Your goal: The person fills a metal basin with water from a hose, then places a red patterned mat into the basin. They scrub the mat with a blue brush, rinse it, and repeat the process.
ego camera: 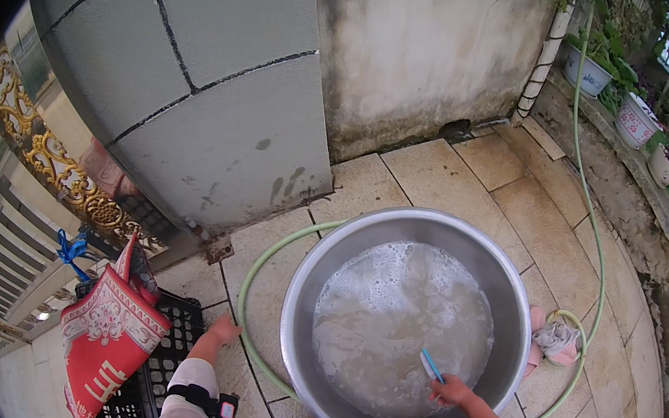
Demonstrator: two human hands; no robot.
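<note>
A large round metal basin (419, 221) stands on the floor before me, holding murky, foamy water (381, 331). My right hand (451, 391) is over the water inside the right part of the basin. It grips a blue-handled brush with pale bristles (431, 365), which points up and left. My left hand (223, 329) is outside the basin on the left, close to a pale green hose (245, 286). Its fingers are too small to make out, and I cannot tell whether they touch the hose.
A red patterned mat (109, 350) hangs over a black plastic crate (185, 316) at left, beside a railing with gold ornament (59, 157). Pink slippers (534, 340) and a hose loop lie right of the basin. Flower pots (635, 120) line a ledge. A grey wall (224, 129) stands ahead.
</note>
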